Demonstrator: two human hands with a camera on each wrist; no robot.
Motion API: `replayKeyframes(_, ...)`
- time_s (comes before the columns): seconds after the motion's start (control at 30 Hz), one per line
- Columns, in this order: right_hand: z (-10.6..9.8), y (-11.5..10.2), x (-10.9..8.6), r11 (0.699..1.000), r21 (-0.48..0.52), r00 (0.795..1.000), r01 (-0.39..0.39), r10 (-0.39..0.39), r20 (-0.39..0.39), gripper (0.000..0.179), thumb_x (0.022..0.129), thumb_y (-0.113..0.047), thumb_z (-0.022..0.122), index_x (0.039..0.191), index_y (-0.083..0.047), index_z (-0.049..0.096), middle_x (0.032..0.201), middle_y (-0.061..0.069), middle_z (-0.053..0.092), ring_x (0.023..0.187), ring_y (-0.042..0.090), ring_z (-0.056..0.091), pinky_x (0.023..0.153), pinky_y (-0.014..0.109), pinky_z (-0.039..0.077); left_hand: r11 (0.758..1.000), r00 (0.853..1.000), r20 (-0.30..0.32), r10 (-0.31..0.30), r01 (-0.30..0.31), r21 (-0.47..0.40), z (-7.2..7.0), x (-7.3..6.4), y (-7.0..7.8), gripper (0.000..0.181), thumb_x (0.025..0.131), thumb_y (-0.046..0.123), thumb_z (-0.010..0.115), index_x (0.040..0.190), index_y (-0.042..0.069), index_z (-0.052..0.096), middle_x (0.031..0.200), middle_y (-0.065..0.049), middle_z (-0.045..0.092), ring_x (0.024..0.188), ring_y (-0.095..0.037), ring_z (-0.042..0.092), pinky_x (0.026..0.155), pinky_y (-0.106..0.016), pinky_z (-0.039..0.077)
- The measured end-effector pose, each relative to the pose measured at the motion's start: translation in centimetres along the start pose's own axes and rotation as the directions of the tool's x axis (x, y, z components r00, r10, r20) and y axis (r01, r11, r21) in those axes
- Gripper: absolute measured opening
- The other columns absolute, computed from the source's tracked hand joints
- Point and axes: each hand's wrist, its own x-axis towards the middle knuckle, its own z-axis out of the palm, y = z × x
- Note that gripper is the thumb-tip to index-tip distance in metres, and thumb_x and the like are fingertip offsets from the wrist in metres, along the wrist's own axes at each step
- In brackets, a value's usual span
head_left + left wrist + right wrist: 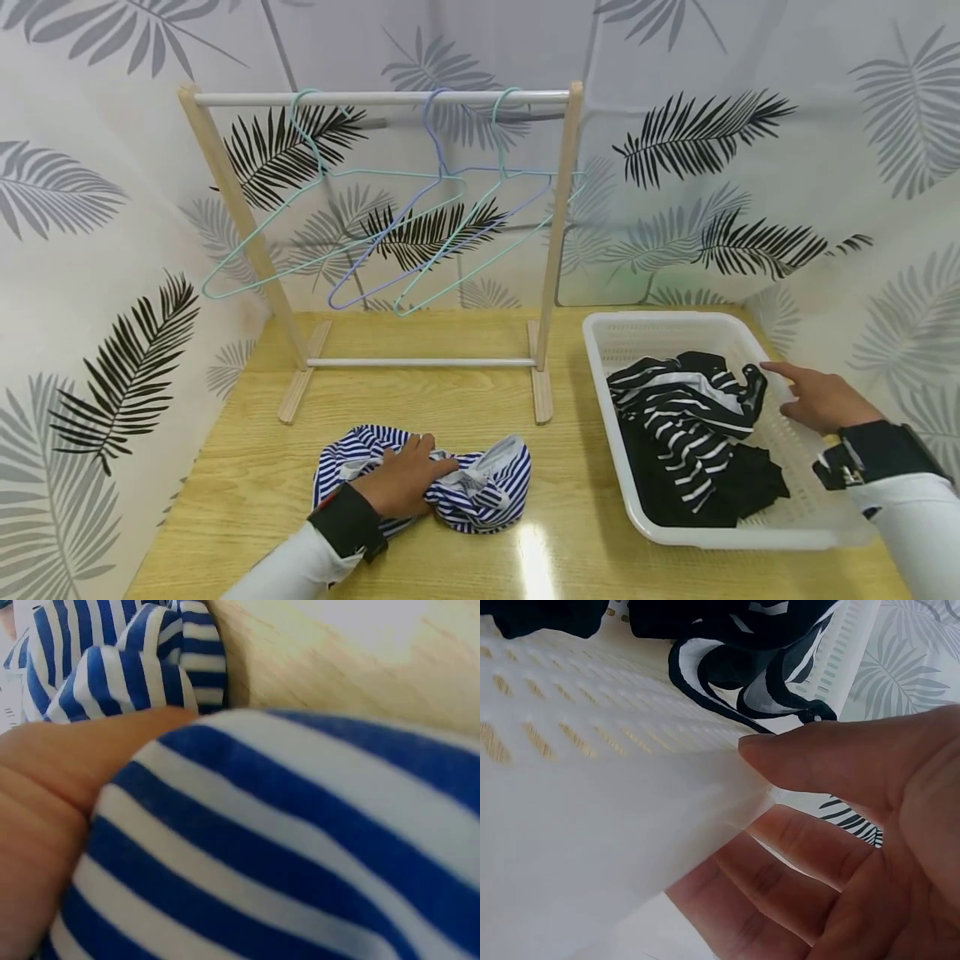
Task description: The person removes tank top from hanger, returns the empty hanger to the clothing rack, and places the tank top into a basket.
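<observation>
A blue-and-white striped garment (487, 492) lies bunched on the table. My left hand (405, 479) is on its middle and holds the fabric; the fingertips are partly hidden in the folds. In the left wrist view, striped cloth (270, 840) bulges close to the camera and covers part of the hand (45, 802). On the right, my right hand (821, 400) grips the rim of a white plastic basket (600, 400). The right wrist view shows the thumb inside the wall and the other fingers outside. Black-and-white striped clothing (690, 408) and black cloth (750, 479) lie inside the basket.
Behind the garment stands a wooden rack (558, 233) with a white rail (382, 98). Two green hangers (258, 225) and a blue hanger (390, 225) hang from it. A leaf-patterned curtain (675, 233) encloses the wooden table (420, 396) at the back and sides.
</observation>
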Motion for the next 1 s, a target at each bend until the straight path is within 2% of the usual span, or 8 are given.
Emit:
replayKeyframes(0.2, 0.1, 0.1, 0.0, 1.000, 0.001, 1.000, 0.016, -0.016, -0.021, 0.062, 0.080, -0.002, 0.065, 0.134, 0.007, 0.037, 0.104, 0.040, 0.058, 0.087, 0.050, 0.061, 0.069, 0.055, 0.047, 1.000, 1.000, 0.001, -0.013, 0.013, 0.023, -0.1, 0.1, -0.1, 0.056, 0.073, 0.003, 0.080, 0.123, 0.019, 0.061, 0.096, -0.009, 0.043, 0.087, -0.025, 0.043, 0.060, -0.042, 0.041)
replayKeyframes(0.37, 0.2, 0.2, -0.1, 1.000, 0.004, 0.999, 0.028, -0.028, -0.024, 0.062, 0.079, -0.003, 0.066, 0.134, 0.007, 0.038, 0.103, 0.039, 0.059, 0.088, 0.051, 0.061, 0.069, 0.055, 0.047, 0.999, 0.999, 0.045, -0.028, 0.029, -0.027, -0.1, 0.0, -0.7, 0.047, 0.077, -0.005, 0.073, 0.117, 0.019, 0.064, 0.094, -0.007, 0.045, 0.083, -0.023, 0.043, 0.062, -0.040, 0.041)
replayKeyframes(0.47, 0.2, 0.4, -0.1, 1.000, 0.001, 0.999, 0.030, -0.030, -0.031, 0.061, 0.079, -0.003, 0.066, 0.133, 0.007, 0.039, 0.103, 0.039, 0.060, 0.088, 0.051, 0.061, 0.070, 0.056, 0.047, 0.999, 0.999, 0.046, -0.010, 0.013, -0.053, -0.5, 0.1, -1.1, 0.048, 0.077, -0.008, 0.072, 0.115, 0.020, 0.065, 0.094, -0.005, 0.046, 0.083, -0.020, 0.043, 0.066, -0.037, 0.041)
replayKeyframes(0.63, 0.0, 0.4, -0.1, 1.000, -0.004, 1.000, 0.021, -0.021, -0.019, 0.061, 0.080, -0.003, 0.065, 0.134, 0.007, 0.038, 0.104, 0.039, 0.059, 0.089, 0.051, 0.061, 0.071, 0.057, 0.047, 0.996, 0.998, -0.005, 0.055, -0.055, -0.072, -1.4, 0.1, -1.6, 0.051, 0.071, -0.013, 0.074, 0.110, 0.019, 0.064, 0.092, -0.004, 0.044, 0.080, -0.019, 0.042, 0.069, -0.033, 0.038)
replayKeyframes(0.73, -0.1, 0.4, -0.1, 1.000, -0.010, 1.000, 0.020, -0.020, -0.022, 0.061, 0.080, -0.003, 0.065, 0.133, 0.008, 0.038, 0.104, 0.039, 0.059, 0.090, 0.051, 0.060, 0.071, 0.057, 0.047, 0.993, 0.995, -0.046, 0.086, -0.089, -0.074, -2.3, 0.2, -1.6, 0.050, 0.071, -0.014, 0.073, 0.108, 0.018, 0.064, 0.090, -0.003, 0.043, 0.078, -0.018, 0.040, 0.068, -0.032, 0.037)
replayKeyframes(1.0, 0.1, 0.4, 0.0, 1.000, 0.009, 1.000, 0.012, -0.012, -0.016, 0.061, 0.080, -0.003, 0.066, 0.133, 0.008, 0.038, 0.104, 0.039, 0.059, 0.089, 0.051, 0.061, 0.071, 0.057, 0.047, 0.989, 0.982, -0.129, 0.141, -0.145, -0.022, -5.7, 0.5, -1.3, 0.051, 0.070, -0.015, 0.072, 0.111, 0.015, 0.062, 0.094, -0.005, 0.044, 0.081, -0.019, 0.041, 0.072, -0.034, 0.040)
